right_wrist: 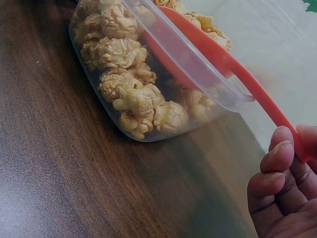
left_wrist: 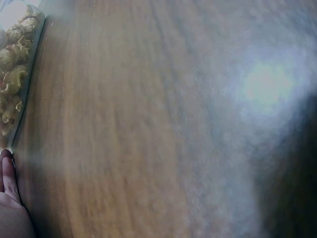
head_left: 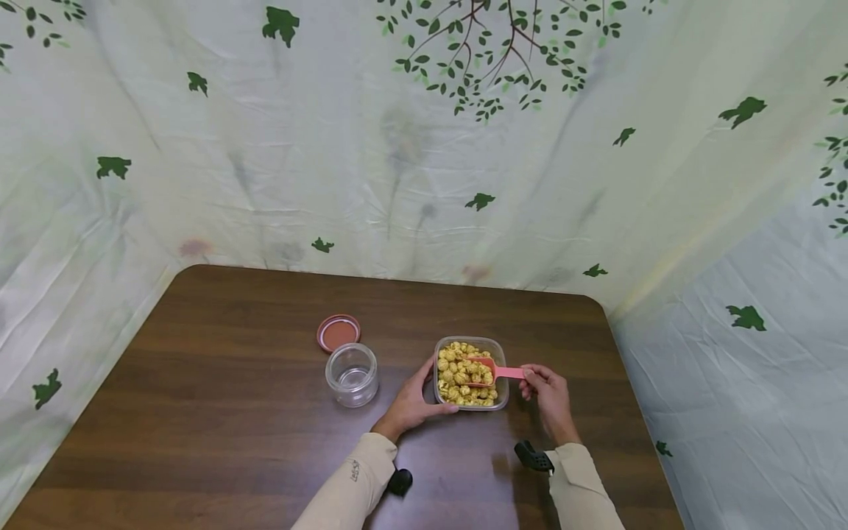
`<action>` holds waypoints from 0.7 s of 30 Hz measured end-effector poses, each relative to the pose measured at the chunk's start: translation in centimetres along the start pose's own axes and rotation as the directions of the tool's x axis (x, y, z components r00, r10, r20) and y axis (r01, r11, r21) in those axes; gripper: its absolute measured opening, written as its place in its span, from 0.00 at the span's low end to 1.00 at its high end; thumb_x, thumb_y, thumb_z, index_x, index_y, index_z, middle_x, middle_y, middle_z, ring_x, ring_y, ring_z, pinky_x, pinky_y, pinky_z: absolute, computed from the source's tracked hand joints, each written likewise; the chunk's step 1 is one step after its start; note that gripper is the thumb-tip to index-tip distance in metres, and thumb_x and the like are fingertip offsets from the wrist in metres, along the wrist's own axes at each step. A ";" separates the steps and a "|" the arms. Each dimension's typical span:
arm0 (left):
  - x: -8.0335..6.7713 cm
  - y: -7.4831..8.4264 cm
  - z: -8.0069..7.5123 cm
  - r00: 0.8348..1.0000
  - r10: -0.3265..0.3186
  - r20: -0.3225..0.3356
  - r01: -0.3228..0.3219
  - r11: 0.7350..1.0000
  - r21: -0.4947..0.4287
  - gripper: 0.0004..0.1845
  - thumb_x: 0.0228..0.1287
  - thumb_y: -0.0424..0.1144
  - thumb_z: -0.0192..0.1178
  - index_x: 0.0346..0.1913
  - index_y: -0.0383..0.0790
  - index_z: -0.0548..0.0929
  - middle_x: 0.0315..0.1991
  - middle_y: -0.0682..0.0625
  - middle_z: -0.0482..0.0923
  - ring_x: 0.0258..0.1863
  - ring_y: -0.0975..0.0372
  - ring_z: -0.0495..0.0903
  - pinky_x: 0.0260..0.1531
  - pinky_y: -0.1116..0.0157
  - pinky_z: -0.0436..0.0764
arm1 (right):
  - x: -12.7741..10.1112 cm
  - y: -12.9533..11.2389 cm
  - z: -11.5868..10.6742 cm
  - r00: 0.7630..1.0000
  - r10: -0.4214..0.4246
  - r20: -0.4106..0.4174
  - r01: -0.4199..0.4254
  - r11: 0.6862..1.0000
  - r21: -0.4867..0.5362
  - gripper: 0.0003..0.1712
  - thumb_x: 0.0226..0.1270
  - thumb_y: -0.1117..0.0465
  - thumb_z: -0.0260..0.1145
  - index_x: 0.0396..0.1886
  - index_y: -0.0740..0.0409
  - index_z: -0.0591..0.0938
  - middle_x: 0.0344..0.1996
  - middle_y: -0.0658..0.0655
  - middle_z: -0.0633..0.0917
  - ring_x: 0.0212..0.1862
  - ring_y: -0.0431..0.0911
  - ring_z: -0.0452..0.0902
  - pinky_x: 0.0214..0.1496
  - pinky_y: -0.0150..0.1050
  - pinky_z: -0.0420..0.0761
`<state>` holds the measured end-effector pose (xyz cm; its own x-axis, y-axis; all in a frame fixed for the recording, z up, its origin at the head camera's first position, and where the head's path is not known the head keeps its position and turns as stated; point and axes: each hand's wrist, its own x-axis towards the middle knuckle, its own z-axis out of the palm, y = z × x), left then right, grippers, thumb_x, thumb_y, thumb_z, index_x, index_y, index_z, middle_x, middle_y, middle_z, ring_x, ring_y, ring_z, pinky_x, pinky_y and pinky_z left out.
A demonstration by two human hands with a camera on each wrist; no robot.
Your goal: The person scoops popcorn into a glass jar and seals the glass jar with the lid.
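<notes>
A clear plastic container (head_left: 505,397) full of yellow popcorn (head_left: 457,368) sits on the table. My left hand (head_left: 414,401) holds its near left corner, thumb along the near side and fingers along the left wall. In the left wrist view only part of that hand (left_wrist: 10,208) shows at the container's edge. My right hand (head_left: 548,394) pinches the handle of a coral-red scoop (head_left: 510,372) between thumb and fingers. The scoop's bowl lies inside the container among the popcorn, its handle passing over the right rim, as the right wrist view also shows.
Left of the container stands a clear round jar (head_left: 352,375) with its mouth uncovered. A reddish lid (head_left: 338,333) lies just behind it. The brown wooden table (head_left: 232,412) reaches back to a white curtain (head_left: 331,169) printed with green leaves.
</notes>
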<state>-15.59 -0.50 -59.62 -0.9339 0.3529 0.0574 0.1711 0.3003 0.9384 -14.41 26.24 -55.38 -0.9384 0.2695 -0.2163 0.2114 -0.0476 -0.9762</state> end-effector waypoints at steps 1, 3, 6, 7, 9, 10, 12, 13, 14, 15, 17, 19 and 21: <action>0.0 0.0 0.0 1.000 0.010 -0.003 -0.010 1.000 0.006 0.57 0.44 0.54 0.76 0.75 0.39 0.55 0.68 0.36 0.65 0.64 0.47 0.67 0.64 0.47 0.64 | 0.0 0.0 0.0 1.000 0.001 -0.001 -0.001 1.000 0.004 0.13 0.71 0.68 0.57 0.45 0.78 0.76 0.20 0.52 0.77 0.21 0.40 0.71 0.25 0.32 0.75; 0.0 0.0 0.0 1.000 0.025 -0.008 -0.025 1.000 0.016 0.57 0.45 0.56 0.75 0.75 0.39 0.56 0.67 0.35 0.65 0.63 0.46 0.68 0.62 0.47 0.65 | 0.0 0.0 0.0 1.000 -0.002 -0.002 0.002 1.000 0.013 0.13 0.71 0.68 0.57 0.45 0.78 0.76 0.19 0.52 0.77 0.21 0.40 0.71 0.24 0.31 0.75; 0.0 0.1 0.0 1.000 0.005 0.001 -0.005 1.000 -0.005 0.58 0.44 0.55 0.76 0.75 0.39 0.56 0.67 0.36 0.65 0.64 0.47 0.67 0.63 0.47 0.64 | 0.0 0.1 0.0 1.000 -0.007 -0.002 0.007 1.000 0.020 0.12 0.72 0.68 0.57 0.44 0.77 0.77 0.19 0.52 0.77 0.21 0.40 0.71 0.24 0.32 0.75; 0.1 0.1 -0.1 1.000 -0.009 0.005 0.010 1.000 -0.028 0.58 0.43 0.53 0.77 0.75 0.40 0.55 0.68 0.37 0.64 0.65 0.47 0.66 0.64 0.46 0.62 | 0.0 0.2 -0.1 1.000 -0.009 -0.001 0.009 1.000 0.017 0.12 0.72 0.68 0.57 0.43 0.77 0.77 0.19 0.52 0.77 0.21 0.40 0.71 0.24 0.31 0.75; 0.1 0.1 -0.1 0.999 -0.029 0.015 0.029 0.999 -0.041 0.58 0.43 0.51 0.77 0.75 0.40 0.55 0.69 0.38 0.64 0.66 0.48 0.65 0.65 0.47 0.61 | 0.0 0.2 -0.1 1.000 -0.009 -0.004 0.010 1.000 0.020 0.11 0.72 0.68 0.57 0.43 0.76 0.77 0.19 0.51 0.78 0.21 0.40 0.72 0.24 0.31 0.75; 0.1 0.1 -0.1 0.999 -0.039 0.019 0.040 0.998 -0.046 0.58 0.43 0.50 0.78 0.75 0.40 0.55 0.69 0.39 0.63 0.67 0.49 0.65 0.66 0.48 0.60 | 0.0 0.3 -0.1 1.000 -0.009 -0.007 0.009 1.000 0.029 0.10 0.72 0.68 0.57 0.42 0.75 0.78 0.19 0.51 0.78 0.21 0.40 0.72 0.23 0.31 0.75; 0.1 0.1 -0.1 0.999 -0.047 0.022 0.048 0.998 -0.046 0.58 0.43 0.49 0.78 0.75 0.40 0.55 0.70 0.39 0.63 0.67 0.49 0.64 0.66 0.48 0.60 | 0.0 0.4 -0.1 1.000 -0.004 -0.012 0.005 0.999 0.046 0.09 0.71 0.69 0.57 0.41 0.74 0.78 0.19 0.51 0.78 0.20 0.39 0.71 0.23 0.31 0.74; 0.1 0.1 -0.1 0.998 -0.051 0.023 0.052 0.998 -0.045 0.58 0.43 0.49 0.78 0.75 0.40 0.55 0.70 0.39 0.62 0.67 0.49 0.64 0.66 0.48 0.60 | 0.0 0.4 -0.2 1.000 -0.002 -0.015 0.003 0.998 0.056 0.08 0.71 0.69 0.57 0.40 0.72 0.79 0.18 0.51 0.78 0.20 0.39 0.71 0.23 0.30 0.74; 0.1 0.1 -0.1 0.998 -0.054 0.024 0.055 0.998 -0.044 0.58 0.43 0.48 0.78 0.75 0.40 0.55 0.70 0.39 0.62 0.67 0.49 0.64 0.67 0.49 0.60 | 0.0 0.4 -0.2 1.000 0.003 -0.018 -0.002 0.997 0.075 0.07 0.71 0.69 0.57 0.39 0.71 0.79 0.18 0.51 0.78 0.20 0.39 0.71 0.22 0.30 0.74; 0.1 0.1 -0.1 0.998 -0.056 0.023 0.057 0.998 -0.041 0.58 0.43 0.48 0.78 0.75 0.41 0.55 0.70 0.40 0.62 0.67 0.50 0.64 0.67 0.49 0.60 | 0.0 0.5 -0.2 1.000 0.006 -0.019 -0.004 0.996 0.091 0.07 0.71 0.70 0.57 0.38 0.70 0.80 0.18 0.51 0.78 0.19 0.39 0.71 0.22 0.30 0.74; 0.2 0.0 -0.1 0.998 -0.058 0.022 0.059 0.998 -0.037 0.58 0.42 0.48 0.78 0.75 0.41 0.56 0.70 0.40 0.63 0.67 0.50 0.64 0.67 0.49 0.60 | 0.1 0.5 -0.3 1.000 0.014 -0.020 -0.012 0.993 0.117 0.06 0.70 0.70 0.57 0.37 0.68 0.80 0.17 0.51 0.78 0.19 0.39 0.71 0.22 0.30 0.74; 0.2 0.0 0.0 0.998 -0.059 0.022 0.060 0.998 -0.032 0.57 0.43 0.48 0.78 0.75 0.41 0.56 0.70 0.40 0.63 0.67 0.50 0.64 0.67 0.49 0.60 | 0.0 0.5 -0.4 1.000 0.014 -0.018 -0.012 0.991 0.136 0.06 0.70 0.70 0.57 0.36 0.68 0.80 0.17 0.51 0.78 0.19 0.39 0.71 0.21 0.30 0.73; 0.2 0.0 0.0 0.998 -0.064 0.024 0.065 0.997 -0.031 0.57 0.43 0.48 0.78 0.75 0.41 0.56 0.70 0.40 0.63 0.67 0.50 0.64 0.67 0.49 0.59 | 0.0 0.4 -0.4 1.000 0.017 -0.017 -0.014 0.988 0.154 0.06 0.70 0.71 0.57 0.36 0.68 0.80 0.17 0.51 0.78 0.19 0.39 0.71 0.21 0.29 0.73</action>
<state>-15.77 -0.47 -59.58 -0.9351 0.3543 -0.0108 0.1008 0.2952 0.9501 -14.21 26.63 -55.78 -0.9301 0.2846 -0.2324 0.1798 -0.1990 -0.9634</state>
